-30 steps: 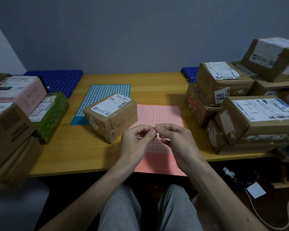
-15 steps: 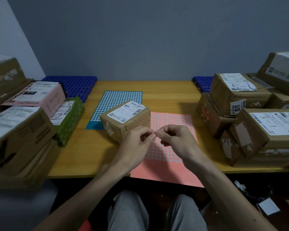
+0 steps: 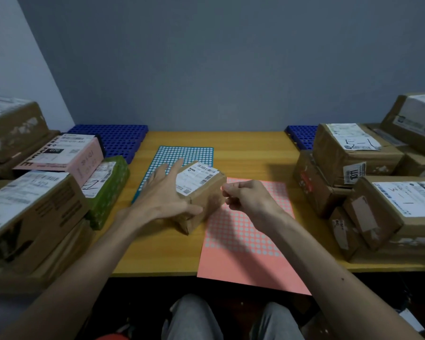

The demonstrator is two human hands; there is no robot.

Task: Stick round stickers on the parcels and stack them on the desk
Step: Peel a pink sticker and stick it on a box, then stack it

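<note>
Grey wall backed a wooden surface [image 3: 250, 148] crowded at both ends with stacked parcels [image 3: 390, 204]. A pink sheet [image 3: 243, 241] of stickers overhung the near edge, and a blue sheet [image 3: 182, 153] lay behind it. Between them sat a small brown parcel [image 3: 204, 192], label upward. The person's left grip [image 3: 165, 195] was wide, with straight fingers spread over the parcel's left side and the thumb along its near face. The right grip [image 3: 245, 196] hovered just beside the right corner, fingertips pinched narrow, probably on a round sticker too small to see. The parcel looked light and stiff; holding its opposite sides seemed best while pressing onto a flat face.
</note>
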